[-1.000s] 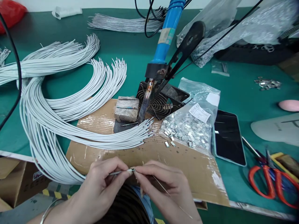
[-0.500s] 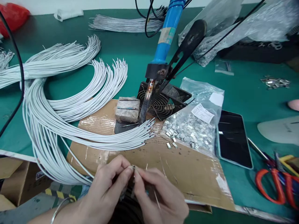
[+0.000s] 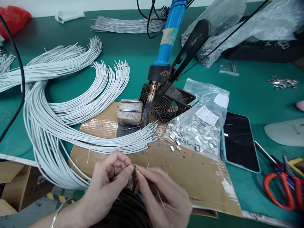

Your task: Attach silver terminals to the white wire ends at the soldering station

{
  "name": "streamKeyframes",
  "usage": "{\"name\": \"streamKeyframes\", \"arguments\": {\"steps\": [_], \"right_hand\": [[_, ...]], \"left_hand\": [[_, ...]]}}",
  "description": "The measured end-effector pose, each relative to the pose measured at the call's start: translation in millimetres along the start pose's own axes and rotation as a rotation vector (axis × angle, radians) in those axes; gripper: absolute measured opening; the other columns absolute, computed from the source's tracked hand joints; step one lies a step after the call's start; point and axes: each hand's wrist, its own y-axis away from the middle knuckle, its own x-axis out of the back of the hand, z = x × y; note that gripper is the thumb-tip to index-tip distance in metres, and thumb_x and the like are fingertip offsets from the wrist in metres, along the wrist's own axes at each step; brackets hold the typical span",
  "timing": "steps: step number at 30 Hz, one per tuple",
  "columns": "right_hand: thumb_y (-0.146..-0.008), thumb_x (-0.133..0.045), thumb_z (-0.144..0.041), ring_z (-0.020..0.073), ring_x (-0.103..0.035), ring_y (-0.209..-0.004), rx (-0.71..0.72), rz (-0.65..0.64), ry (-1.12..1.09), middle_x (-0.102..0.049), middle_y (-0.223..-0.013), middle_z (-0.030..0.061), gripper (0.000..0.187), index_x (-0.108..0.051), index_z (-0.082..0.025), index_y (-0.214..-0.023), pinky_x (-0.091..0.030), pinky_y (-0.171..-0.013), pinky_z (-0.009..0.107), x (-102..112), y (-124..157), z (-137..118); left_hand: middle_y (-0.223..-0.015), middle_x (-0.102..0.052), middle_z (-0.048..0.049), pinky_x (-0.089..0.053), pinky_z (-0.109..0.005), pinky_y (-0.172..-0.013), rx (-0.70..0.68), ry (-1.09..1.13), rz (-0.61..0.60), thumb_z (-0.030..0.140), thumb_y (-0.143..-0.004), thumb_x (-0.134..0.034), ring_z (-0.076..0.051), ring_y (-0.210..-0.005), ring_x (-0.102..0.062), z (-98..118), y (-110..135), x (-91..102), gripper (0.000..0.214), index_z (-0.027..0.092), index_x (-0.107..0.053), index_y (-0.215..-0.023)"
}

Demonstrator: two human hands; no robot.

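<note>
In the lower middle, my left hand [image 3: 110, 182] and my right hand [image 3: 163, 191] meet fingertip to fingertip above the front of the cardboard sheet [image 3: 199, 177]. Both are closed in a pinch around a tiny, dark metallic piece [image 3: 135, 167], mostly covered by the fingertips and too small to name. A thin pale strand [image 3: 161, 200] runs down across my right palm; where it ends is hidden. Just beyond my left hand lies a thick bundle of white cables [image 3: 95, 139], its tips fanned out on the cardboard.
A blue soldering iron [image 3: 166, 47] in a black stand slants down behind the cables, beside a sponge-like block [image 3: 129, 114] and a black fan [image 3: 163, 107]. To the right are a bag of small metal parts [image 3: 194, 129], a phone [image 3: 241, 142] and red-handled scissors [image 3: 277, 190].
My left hand has shifted slightly up and left, with its fingers curled a little differently. Both hands keep pinching at the same spot, while the view has moved slightly.
</note>
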Motion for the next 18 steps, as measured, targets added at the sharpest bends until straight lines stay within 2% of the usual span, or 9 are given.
{"name": "streamKeyframes", "arguments": {"steps": [4,6,8,14,18], "right_hand": [[-0.090,-0.081,-0.023,0.0069,-0.065,-0.050,-0.311,0.125,-0.102,-0.072,-0.063,-0.0052,0.006,-0.083,-0.028,-0.087,-0.054,-0.054,0.012,5,-4,-6],[-0.090,-0.082,-0.027,0.0084,-0.067,-0.051,-0.394,0.177,-0.152,-0.072,-0.061,-0.0044,0.007,-0.082,-0.026,-0.084,-0.057,-0.055,0.013,7,-7,-10],[-0.091,-0.080,-0.027,0.0095,-0.068,-0.054,-0.378,0.164,-0.180,-0.073,-0.063,-0.0035,0.007,-0.083,-0.027,-0.084,-0.058,-0.057,0.014,6,-9,-13],[-0.090,-0.077,-0.015,0.0076,-0.064,-0.061,-0.167,0.041,-0.101,-0.072,-0.074,-0.0043,0.016,-0.083,-0.030,-0.090,-0.051,-0.058,0.014,0,-16,-12],[-0.091,-0.076,-0.016,0.0095,-0.064,-0.062,-0.112,0.064,-0.007,-0.072,-0.077,-0.0029,0.014,-0.082,-0.029,-0.090,-0.052,-0.058,0.017,0,-17,-6]], "left_hand": [[-0.063,-0.047,0.0081,-0.026,-0.018,-0.049,-0.020,0.010,0.040,0.039,-0.100,-0.072,-0.008,-0.054,-0.028,-1,-2,0.5,0.026,0.018,-0.064,-0.086],[-0.062,-0.044,0.0089,-0.025,-0.017,-0.048,-0.036,0.004,0.060,0.035,-0.100,-0.072,-0.008,-0.053,-0.025,0,-4,-0.1,0.023,0.018,-0.066,-0.086],[-0.061,-0.042,0.0092,-0.023,-0.017,-0.047,-0.036,-0.021,0.065,0.032,-0.098,-0.073,-0.007,-0.053,-0.024,3,-5,-1.0,0.022,0.017,-0.066,-0.084],[-0.062,-0.044,0.0081,-0.022,-0.018,-0.047,-0.059,-0.003,0.058,0.030,-0.097,-0.072,-0.008,-0.054,-0.026,3,-8,-2.0,0.020,0.018,-0.065,-0.083],[-0.059,-0.041,0.0089,-0.019,-0.020,-0.047,-0.058,-0.014,0.068,0.030,-0.098,-0.070,-0.008,-0.052,-0.024,-1,-9,-1.1,0.020,0.018,-0.066,-0.083]]}}
